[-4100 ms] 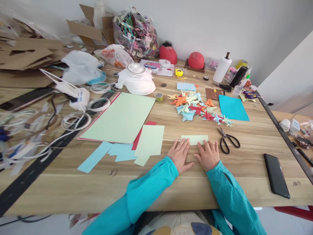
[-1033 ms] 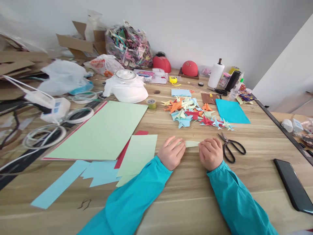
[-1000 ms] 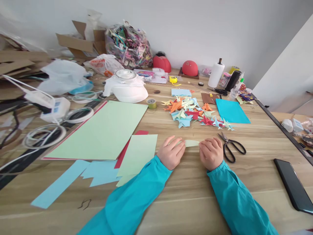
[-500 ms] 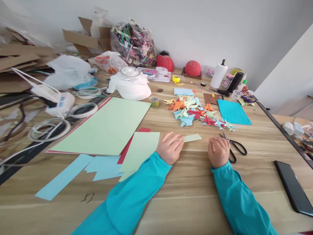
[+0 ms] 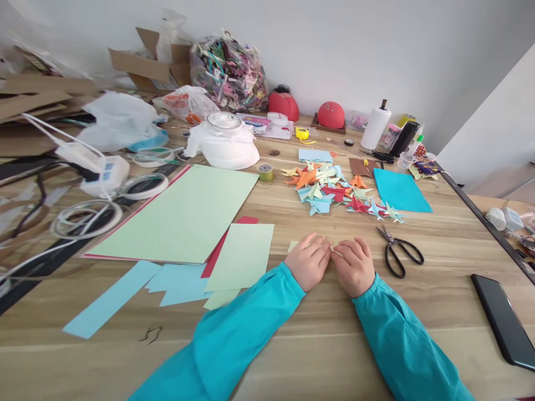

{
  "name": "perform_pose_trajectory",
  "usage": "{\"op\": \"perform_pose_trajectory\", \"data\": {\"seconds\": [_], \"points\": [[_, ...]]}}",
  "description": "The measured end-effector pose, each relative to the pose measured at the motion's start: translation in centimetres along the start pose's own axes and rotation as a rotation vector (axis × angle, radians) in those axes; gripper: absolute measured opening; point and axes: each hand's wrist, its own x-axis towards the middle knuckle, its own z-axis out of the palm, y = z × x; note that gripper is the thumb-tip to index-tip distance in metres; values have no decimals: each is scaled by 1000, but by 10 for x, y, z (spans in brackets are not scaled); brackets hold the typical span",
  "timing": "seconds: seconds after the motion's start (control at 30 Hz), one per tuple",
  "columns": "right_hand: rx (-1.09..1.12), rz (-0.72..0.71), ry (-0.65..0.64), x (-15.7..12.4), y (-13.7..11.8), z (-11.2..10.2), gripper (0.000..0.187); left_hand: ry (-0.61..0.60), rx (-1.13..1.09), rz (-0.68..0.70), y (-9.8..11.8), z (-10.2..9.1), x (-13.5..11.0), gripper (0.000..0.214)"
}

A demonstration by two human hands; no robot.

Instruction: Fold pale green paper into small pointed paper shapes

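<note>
My left hand is closed over a pale green paper strip; one end of the strip pokes out left of the fingers. Touching it at the fingertips, my right hand is also closed, pinching the strip's other end. Most of the strip lies hidden under the hands. Black-handled scissors rest partly spread to the right of my right hand. Left of my left hand are a pale green paper sheet and light blue paper pieces.
Folded paper figures in several colours lie beyond the hands, beside a turquoise sheet. A large green sheet, a thread spool and cable coils are to the left. A phone lies at right.
My right hand has moved left, away from the scissors, to meet my left hand. My left hand has shifted slightly right; the strip's right end is now covered.
</note>
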Motion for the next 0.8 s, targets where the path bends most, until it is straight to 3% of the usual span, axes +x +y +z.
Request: {"op": "perform_pose_trajectory", "data": {"seconds": [0.2, 0.53, 0.8], "points": [[-41, 48, -16, -1, 1, -2, 17, 13, -14, 3, -5, 0, -2, 16], [-105, 179, 58, -3, 15, -2, 17, 22, 69, -22, -40, -5, -11, 17], [-126, 240, 102, -4, 18, -3, 19, 38, 95, -56, -54, -6, -16, 19]]}}
